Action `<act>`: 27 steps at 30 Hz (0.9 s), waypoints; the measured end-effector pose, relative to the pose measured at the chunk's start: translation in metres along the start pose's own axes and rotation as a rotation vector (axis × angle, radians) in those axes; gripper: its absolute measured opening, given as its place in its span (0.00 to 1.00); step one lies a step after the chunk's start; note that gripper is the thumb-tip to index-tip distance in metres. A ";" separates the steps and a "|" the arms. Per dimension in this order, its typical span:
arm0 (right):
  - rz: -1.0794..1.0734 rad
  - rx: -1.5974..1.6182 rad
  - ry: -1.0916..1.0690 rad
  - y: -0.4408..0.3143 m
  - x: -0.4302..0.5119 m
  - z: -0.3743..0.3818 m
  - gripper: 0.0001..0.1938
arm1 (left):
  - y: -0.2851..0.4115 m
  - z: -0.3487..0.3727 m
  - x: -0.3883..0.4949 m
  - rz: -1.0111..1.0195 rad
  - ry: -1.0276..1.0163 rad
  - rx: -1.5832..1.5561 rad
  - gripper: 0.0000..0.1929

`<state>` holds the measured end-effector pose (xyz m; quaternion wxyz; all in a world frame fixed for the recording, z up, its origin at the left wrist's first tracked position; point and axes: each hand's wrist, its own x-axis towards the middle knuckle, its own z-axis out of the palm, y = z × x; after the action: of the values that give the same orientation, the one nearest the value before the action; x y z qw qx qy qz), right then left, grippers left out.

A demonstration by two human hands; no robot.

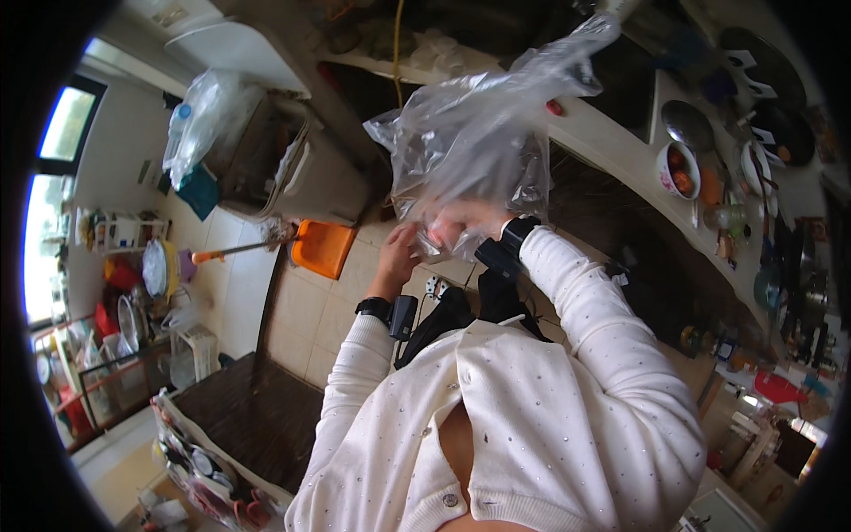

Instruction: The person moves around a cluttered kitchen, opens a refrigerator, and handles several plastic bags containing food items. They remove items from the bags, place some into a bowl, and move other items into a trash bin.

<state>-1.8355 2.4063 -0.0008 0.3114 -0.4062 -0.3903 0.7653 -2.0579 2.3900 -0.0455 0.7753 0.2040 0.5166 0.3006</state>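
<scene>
A large clear plastic bag [465,139] spreads out in front of me, its upper end stretching towards the top right. My right hand [459,216] is inside or behind the film at the bag's lower part, seen blurred through it. At the bag's lower left edge is my left hand [399,256], its fingertips against the crumpled plastic; whether they pinch it is not clear. Both wrists carry black straps with small dark boxes.
A large bin [319,173] with its lid up stands at left, a plastic bag on its rim. Beside it lies an orange dustpan [324,248] on the tiled floor. Along the right runs a counter [611,133] with a bowl of reddish food [678,170], a metal lid and pans.
</scene>
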 end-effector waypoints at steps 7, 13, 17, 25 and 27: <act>0.552 0.326 0.111 -0.026 0.014 0.011 0.19 | -0.015 0.003 0.049 0.242 0.006 -0.029 0.12; 0.088 0.114 0.170 -0.079 -0.011 0.023 0.20 | -0.004 0.031 0.039 -0.002 -0.097 -0.354 0.26; -0.051 -0.755 0.180 -0.108 -0.024 0.002 0.20 | 0.000 0.037 0.035 -0.029 -0.373 -0.418 0.28; -0.270 -0.870 0.059 -0.173 -0.033 -0.018 0.25 | 0.008 0.033 0.065 0.141 -0.008 -0.484 0.10; -0.302 -0.788 0.013 -0.194 -0.042 -0.029 0.25 | 0.010 0.025 0.068 0.272 -0.051 -0.532 0.09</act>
<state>-1.7593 2.4807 0.1692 0.2435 -0.4374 -0.7062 0.5006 -2.0182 2.4437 -0.0761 0.7670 0.0684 0.3679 0.5212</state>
